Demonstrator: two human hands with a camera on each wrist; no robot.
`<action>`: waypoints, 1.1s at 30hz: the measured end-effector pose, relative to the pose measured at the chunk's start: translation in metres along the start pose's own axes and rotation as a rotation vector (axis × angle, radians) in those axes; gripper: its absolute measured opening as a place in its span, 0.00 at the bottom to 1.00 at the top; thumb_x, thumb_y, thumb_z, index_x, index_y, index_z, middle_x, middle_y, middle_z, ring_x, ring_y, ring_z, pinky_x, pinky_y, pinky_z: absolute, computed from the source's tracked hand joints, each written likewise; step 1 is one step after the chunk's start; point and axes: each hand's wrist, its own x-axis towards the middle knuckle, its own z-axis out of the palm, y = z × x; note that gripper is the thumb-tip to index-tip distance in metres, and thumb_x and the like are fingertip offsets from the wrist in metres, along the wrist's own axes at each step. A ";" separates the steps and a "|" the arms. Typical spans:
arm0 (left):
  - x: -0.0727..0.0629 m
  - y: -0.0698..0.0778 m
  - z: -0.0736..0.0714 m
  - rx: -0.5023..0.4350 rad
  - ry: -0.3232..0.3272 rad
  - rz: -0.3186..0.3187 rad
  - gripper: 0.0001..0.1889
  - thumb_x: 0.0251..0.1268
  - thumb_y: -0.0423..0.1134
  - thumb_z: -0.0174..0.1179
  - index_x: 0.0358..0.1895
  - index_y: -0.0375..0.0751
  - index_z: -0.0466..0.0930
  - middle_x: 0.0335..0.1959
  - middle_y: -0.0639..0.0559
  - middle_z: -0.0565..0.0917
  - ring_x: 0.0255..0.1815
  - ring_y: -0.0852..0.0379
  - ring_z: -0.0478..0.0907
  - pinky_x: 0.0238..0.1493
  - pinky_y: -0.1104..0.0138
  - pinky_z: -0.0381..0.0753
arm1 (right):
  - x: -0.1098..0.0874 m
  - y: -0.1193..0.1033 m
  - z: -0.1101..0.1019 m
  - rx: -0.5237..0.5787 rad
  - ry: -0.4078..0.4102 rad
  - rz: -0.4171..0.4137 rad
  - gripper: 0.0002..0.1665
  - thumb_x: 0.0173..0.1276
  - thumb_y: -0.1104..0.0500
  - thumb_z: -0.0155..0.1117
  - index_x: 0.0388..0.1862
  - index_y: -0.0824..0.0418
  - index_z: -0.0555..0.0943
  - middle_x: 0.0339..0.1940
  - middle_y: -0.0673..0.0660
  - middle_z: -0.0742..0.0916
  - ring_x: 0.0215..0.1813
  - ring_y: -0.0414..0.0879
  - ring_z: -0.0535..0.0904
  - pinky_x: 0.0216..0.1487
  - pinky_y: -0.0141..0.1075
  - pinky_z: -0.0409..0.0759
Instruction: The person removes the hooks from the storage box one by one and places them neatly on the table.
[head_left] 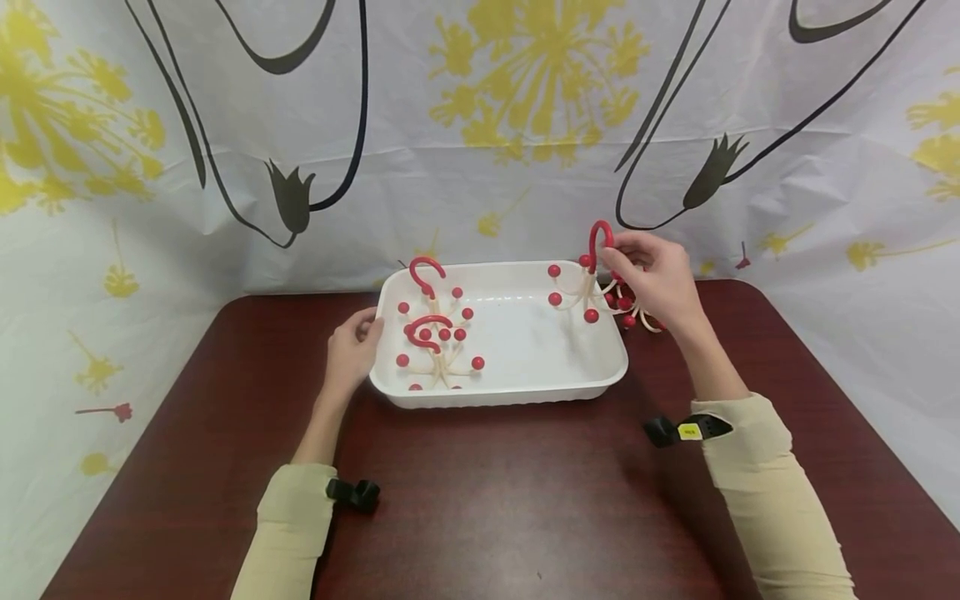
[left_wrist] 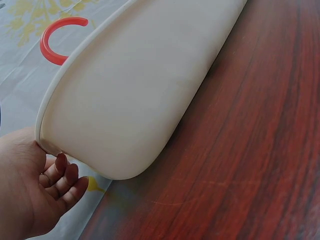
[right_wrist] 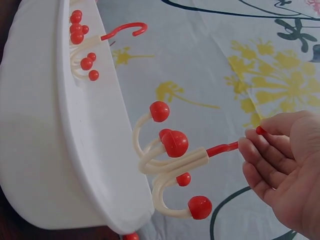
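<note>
My right hand [head_left: 663,283] pinches the red hook of a cream hanger [right_wrist: 185,162], whose curved arms end in red balls. This hanger is over the right end of a white tray [head_left: 517,394]; in the right wrist view it hangs by the tray's rim. My left hand [head_left: 351,350] grips the tray's left edge, its fingers curled in the left wrist view [left_wrist: 62,182]. Two similar hangers stand in the tray's left part, a rear hanger [head_left: 429,292] and a front hanger [head_left: 439,362]. Another hanger [head_left: 637,315] lies outside the tray's right end, partly behind my right hand.
The tray stands on a dark reddish-brown table [head_left: 480,483], near its back edge. Behind and beside the table hangs a white sheet [head_left: 360,225] with yellow and dark floral prints. Black wrist cameras [head_left: 356,495] sit at both cuffs.
</note>
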 end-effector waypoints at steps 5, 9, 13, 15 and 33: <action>-0.001 0.000 0.000 -0.002 0.006 0.005 0.22 0.78 0.44 0.53 0.66 0.36 0.77 0.40 0.40 0.81 0.39 0.48 0.78 0.37 0.69 0.75 | -0.005 -0.001 -0.010 0.022 0.017 -0.015 0.18 0.72 0.52 0.67 0.52 0.64 0.85 0.39 0.48 0.88 0.38 0.41 0.80 0.35 0.25 0.75; -0.002 0.001 0.000 0.000 0.004 0.003 0.22 0.78 0.44 0.53 0.66 0.35 0.76 0.41 0.40 0.81 0.39 0.47 0.78 0.36 0.69 0.76 | -0.010 0.002 -0.018 0.012 0.025 -0.002 0.19 0.72 0.52 0.67 0.53 0.65 0.85 0.38 0.45 0.87 0.38 0.36 0.81 0.37 0.23 0.74; -0.002 0.001 -0.001 -0.003 -0.001 -0.004 0.22 0.78 0.45 0.53 0.66 0.36 0.76 0.41 0.40 0.81 0.39 0.47 0.78 0.35 0.70 0.76 | -0.015 0.007 -0.025 0.008 0.020 0.027 0.20 0.72 0.53 0.67 0.54 0.66 0.84 0.39 0.45 0.88 0.38 0.33 0.82 0.40 0.21 0.76; -0.002 0.001 -0.001 -0.009 -0.001 -0.010 0.22 0.78 0.45 0.54 0.66 0.36 0.76 0.41 0.40 0.81 0.39 0.47 0.78 0.35 0.70 0.76 | -0.017 0.010 -0.028 -0.001 0.022 0.035 0.20 0.72 0.53 0.67 0.54 0.66 0.84 0.39 0.45 0.88 0.39 0.33 0.82 0.40 0.21 0.76; -0.001 0.000 0.001 -0.012 0.002 -0.008 0.22 0.78 0.44 0.54 0.66 0.35 0.76 0.42 0.39 0.81 0.39 0.46 0.78 0.37 0.68 0.76 | -0.032 0.033 -0.060 0.027 0.070 0.022 0.20 0.71 0.54 0.68 0.52 0.69 0.84 0.36 0.46 0.90 0.36 0.31 0.84 0.39 0.21 0.75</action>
